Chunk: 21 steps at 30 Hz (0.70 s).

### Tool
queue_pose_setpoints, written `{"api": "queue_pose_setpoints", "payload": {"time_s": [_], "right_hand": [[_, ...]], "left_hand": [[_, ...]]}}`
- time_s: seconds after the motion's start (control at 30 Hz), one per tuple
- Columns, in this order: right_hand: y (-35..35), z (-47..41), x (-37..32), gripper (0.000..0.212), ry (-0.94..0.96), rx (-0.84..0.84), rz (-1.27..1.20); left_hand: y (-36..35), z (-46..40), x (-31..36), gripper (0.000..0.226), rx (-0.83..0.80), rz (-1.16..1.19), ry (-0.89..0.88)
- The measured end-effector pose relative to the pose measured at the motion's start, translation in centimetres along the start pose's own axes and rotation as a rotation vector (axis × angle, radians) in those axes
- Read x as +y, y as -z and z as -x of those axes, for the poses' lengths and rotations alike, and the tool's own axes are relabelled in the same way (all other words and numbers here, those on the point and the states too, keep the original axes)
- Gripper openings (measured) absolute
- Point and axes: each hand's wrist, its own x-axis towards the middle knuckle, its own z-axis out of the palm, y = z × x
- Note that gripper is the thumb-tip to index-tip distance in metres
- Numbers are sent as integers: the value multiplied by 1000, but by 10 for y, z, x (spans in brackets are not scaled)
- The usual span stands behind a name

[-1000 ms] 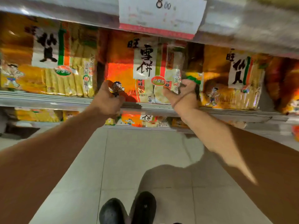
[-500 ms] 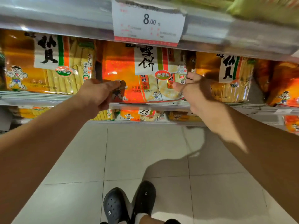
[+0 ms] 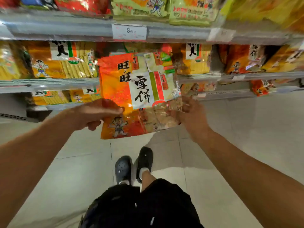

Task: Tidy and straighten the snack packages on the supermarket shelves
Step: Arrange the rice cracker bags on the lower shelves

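Rice-cracker bag (image 3: pixel 139 94), clear of shelf (image 3: pixel 49 83), gripped low by left hand (image 3: pixel 94 115) and right hand (image 3: pixel 185 112); top-heavy, may flop or slip.

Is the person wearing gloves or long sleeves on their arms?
No. Both forearms are bare with no sleeves showing, and the left hand and right hand have no gloves. I see no watch or rings, though the picture is a bit blurry.

— What's underfoot?
— A pale tiled floor (image 3: pixel 238 137), glossy, with thin grout lines.
— And ahead?
— Grey metal shelves (image 3: pixel 57 28), a white price tag (image 3: pixel 129 31) clipped on.
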Motion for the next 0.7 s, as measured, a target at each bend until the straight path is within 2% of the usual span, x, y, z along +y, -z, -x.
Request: {"api": "queue_pose_setpoints", "payload": {"time_s": [0.1, 0.13, 0.23, 0.33, 0.43, 0.5, 0.6, 0.7], "right_hand": [[32, 64, 6, 55, -38, 73, -74], [43, 84, 8, 53, -41, 104, -82], [75, 134, 17, 53, -51, 248, -58], [110, 170, 30, 51, -78, 376, -32], [145, 195, 46, 49, -98, 473, -32], [168, 204, 57, 49, -134, 512, -81], [211, 211, 70, 48, -179, 557, -273], [258, 214, 85, 42, -152, 494, -359]], "left_hand": [[-24, 22, 7, 79, -9, -41, -57], [-37, 28, 10, 86, -23, -35, -81], [-86, 37, 23, 75, -92, 82, -157], [-135, 37, 46, 65, -118, 45, -185], [-180, 32, 74, 75, -171, 70, -241], [-210, 31, 94, 86, -219, 37, -301], [-257, 24, 123, 87, -261, -31, -348], [-311, 13, 152, 87, -281, -119, -366]]}}
